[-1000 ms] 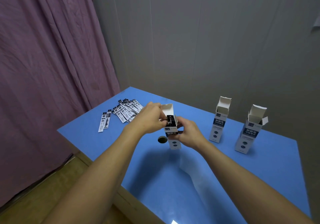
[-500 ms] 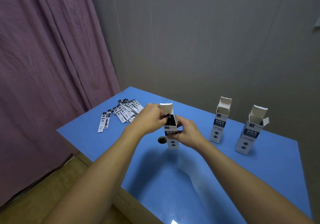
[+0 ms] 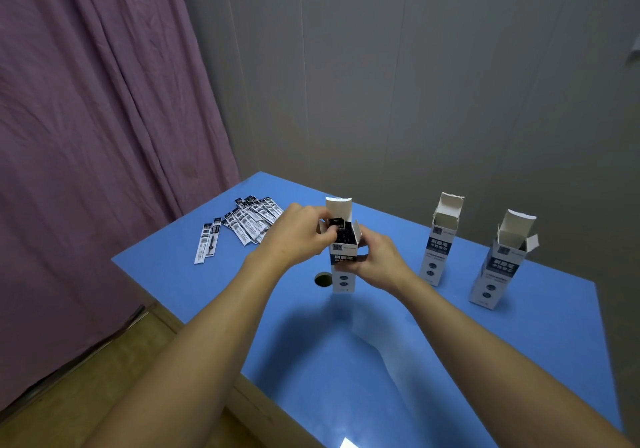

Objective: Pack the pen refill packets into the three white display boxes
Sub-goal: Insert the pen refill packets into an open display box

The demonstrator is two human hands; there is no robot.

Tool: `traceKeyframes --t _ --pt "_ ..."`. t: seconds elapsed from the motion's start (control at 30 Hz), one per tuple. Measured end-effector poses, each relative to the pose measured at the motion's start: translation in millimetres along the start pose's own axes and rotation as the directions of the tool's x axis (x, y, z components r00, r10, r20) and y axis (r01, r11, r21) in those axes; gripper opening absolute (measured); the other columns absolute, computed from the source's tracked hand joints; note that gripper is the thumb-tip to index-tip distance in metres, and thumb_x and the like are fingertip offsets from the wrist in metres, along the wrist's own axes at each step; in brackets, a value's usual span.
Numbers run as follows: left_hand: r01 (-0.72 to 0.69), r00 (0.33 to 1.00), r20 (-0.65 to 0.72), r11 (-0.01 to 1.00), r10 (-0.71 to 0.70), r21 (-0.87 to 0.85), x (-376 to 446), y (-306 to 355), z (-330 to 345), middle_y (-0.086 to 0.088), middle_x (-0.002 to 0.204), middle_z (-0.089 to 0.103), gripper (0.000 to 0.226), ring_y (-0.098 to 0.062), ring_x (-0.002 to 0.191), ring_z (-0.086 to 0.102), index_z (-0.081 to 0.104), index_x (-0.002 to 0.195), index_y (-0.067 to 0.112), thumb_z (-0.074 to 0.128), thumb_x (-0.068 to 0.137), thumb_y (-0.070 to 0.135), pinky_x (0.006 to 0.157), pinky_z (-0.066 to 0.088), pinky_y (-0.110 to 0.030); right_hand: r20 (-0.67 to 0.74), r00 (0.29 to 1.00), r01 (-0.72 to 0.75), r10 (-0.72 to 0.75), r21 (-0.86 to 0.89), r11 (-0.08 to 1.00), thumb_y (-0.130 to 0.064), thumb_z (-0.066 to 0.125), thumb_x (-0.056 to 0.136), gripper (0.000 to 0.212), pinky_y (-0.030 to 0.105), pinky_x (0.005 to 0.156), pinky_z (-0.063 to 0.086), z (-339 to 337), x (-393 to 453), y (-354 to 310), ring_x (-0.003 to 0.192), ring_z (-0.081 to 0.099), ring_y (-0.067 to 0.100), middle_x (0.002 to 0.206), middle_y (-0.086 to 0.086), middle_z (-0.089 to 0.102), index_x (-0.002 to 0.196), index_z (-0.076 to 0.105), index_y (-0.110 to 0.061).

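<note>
A white display box (image 3: 343, 276) stands upright near the table's middle with its top flap raised. My right hand (image 3: 375, 260) grips its side. My left hand (image 3: 299, 236) pinches the dark tops of refill packets (image 3: 341, 229) that stick out of the box's mouth. Two more white display boxes (image 3: 437, 253) (image 3: 495, 271) stand open to the right; I cannot see inside them. A loose pile of refill packets (image 3: 249, 221) lies at the table's far left corner, with two single packets (image 3: 207, 243) beside it.
The blue table (image 3: 398, 361) has a round hole (image 3: 322, 279) just left of the held box. A purple curtain (image 3: 97, 136) hangs at the left, a grey wall stands behind. Wooden floor shows beyond the table's left edge.
The packets have sunk deeper into the box under my left hand. My right hand keeps its hold on the box, which has hardly shifted.
</note>
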State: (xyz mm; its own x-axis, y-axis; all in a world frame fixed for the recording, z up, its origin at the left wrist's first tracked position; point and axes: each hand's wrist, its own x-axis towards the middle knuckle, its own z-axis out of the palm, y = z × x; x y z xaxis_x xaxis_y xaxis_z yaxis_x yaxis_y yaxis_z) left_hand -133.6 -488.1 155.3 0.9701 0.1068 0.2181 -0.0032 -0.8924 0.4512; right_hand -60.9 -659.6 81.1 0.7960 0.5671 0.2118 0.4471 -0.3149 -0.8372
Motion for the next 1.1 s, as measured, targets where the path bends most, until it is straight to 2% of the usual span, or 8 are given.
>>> traceKeyframes --t 0.17,0.3,0.37,0.5,0.67,0.8,0.97,1.1 --pt "0.046 0.996 0.063 0.988 -0.056 0.146 4 5 -7 0.006 0.058 0.068 0.017 -0.001 0.047 0.064 0.074 0.085 0.029 0.058 0.089 0.031 0.060 0.058 -0.031 0.030 0.999 0.024 -0.022 -0.081 0.996 -0.018 0.082 0.073 0.039 0.036 0.079 0.061 2 1 2 0.093 0.064 0.009 0.098 -0.010 0.068 0.108 0.065 -0.023" --pt "0.120 0.991 0.018 0.939 -0.132 0.322 11 10 -5 0.000 0.069 0.064 0.013 -0.020 0.063 0.068 0.064 0.074 0.020 0.067 0.080 0.031 0.062 0.058 -0.035 0.051 0.998 0.035 -0.029 -0.124 0.992 -0.021 0.083 0.071 0.037 0.039 0.079 0.060 7 3 4 0.094 0.064 0.010 0.096 -0.011 0.067 0.103 0.065 -0.025" --pt "0.135 0.989 -0.004 0.913 -0.145 0.385 12 12 -2 -0.002 0.071 0.057 0.018 -0.027 0.071 0.063 0.059 0.072 0.019 0.070 0.079 0.032 0.058 0.048 -0.032 0.054 0.998 0.031 -0.024 -0.127 0.991 -0.022 0.083 0.070 0.037 0.039 0.079 0.060 9 3 5 0.095 0.064 0.008 0.094 -0.012 0.067 0.102 0.065 -0.025" --pt "0.144 0.989 -0.023 0.958 -0.143 0.247 8 8 -4 0.004 0.072 0.066 0.016 -0.023 0.073 0.064 0.076 0.085 0.029 0.073 0.074 0.040 0.055 0.046 -0.030 0.034 0.999 0.021 -0.019 -0.051 0.998 -0.017 0.083 0.072 0.035 0.034 0.080 0.061 6 1 3 0.093 0.064 0.005 0.094 -0.012 0.068 0.101 0.065 -0.025" --pt "0.107 0.994 -0.017 0.990 -0.109 -0.090 4 9 -17 0.007 0.063 0.072 0.028 -0.005 0.063 0.069 0.068 0.103 0.032 0.079 0.077 0.032 0.060 0.059 -0.035 0.032 0.999 0.005 -0.004 -0.016 1.000 -0.016 0.082 0.073 0.042 0.031 0.080 0.061 -3 4 1 0.097 0.063 0.005 0.098 -0.011 0.068 0.109 0.065 -0.028" --pt "0.069 0.997 -0.020 0.990 -0.071 -0.122 3 7 -20 0.006 0.062 0.072 0.014 0.007 0.057 0.064 0.068 0.100 0.032 0.073 0.087 0.034 0.061 0.059 -0.033 0.038 0.999 -0.021 0.021 -0.005 1.000 -0.016 0.083 0.073 0.041 0.033 0.080 0.061 -3 3 5 0.097 0.062 0.004 0.097 -0.008 0.068 0.107 0.065 -0.028" --pt "0.063 0.998 0.014 0.995 -0.062 -0.076 6 3 -12 0.005 0.061 0.071 0.007 -0.005 0.054 0.068 0.077 0.090 0.027 0.072 0.088 0.030 0.060 0.061 -0.036 0.036 0.999 -0.028 0.028 0.014 1.000 -0.014 0.083 0.071 0.040 0.032 0.080 0.061 0 3 5 0.095 0.062 0.004 0.096 -0.008 0.068 0.106 0.066 -0.026" --pt "0.077 0.994 0.076 0.997 -0.074 -0.029 8 1 -9 0.009 0.063 0.065 0.012 -0.008 0.063 0.064 0.079 0.090 0.025 0.071 0.086 0.034 0.059 0.056 -0.031 0.045 0.999 -0.011 0.011 0.011 1.000 -0.011 0.083 0.071 0.041 0.031 0.080 0.061 0 3 5 0.095 0.063 0.006 0.094 -0.010 0.068 0.106 0.066 -0.024"
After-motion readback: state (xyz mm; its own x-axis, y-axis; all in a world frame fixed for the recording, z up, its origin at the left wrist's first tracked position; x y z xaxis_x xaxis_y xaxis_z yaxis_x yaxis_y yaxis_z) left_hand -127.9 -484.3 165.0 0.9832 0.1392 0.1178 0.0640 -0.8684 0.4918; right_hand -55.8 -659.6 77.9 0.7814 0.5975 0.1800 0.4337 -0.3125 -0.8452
